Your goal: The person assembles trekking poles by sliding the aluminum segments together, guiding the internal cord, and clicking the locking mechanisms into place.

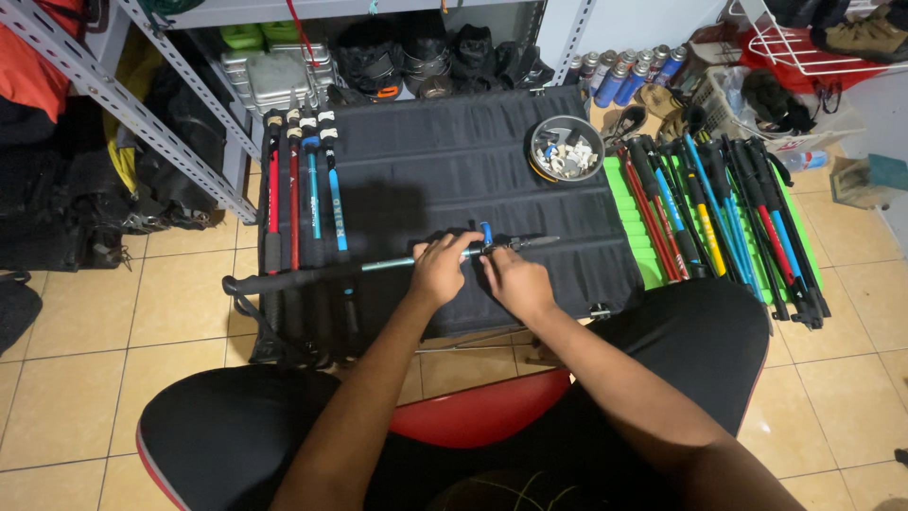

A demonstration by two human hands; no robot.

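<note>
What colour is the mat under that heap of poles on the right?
Bright green mat, clearest in the head view.

— Any packages, labels or screens here?

— No screens or signs. A row of spray cans (624, 74) stands upright at the back right, blue and grey bodies with pale caps, just beside the shelf post.

— Anything on the floor?

— A teal and tan cardboard box (875, 177) lies at the far right edge on the tiles. Near it lies a clear plastic bottle (804, 161) on its side; its label is too small to make out.
</note>
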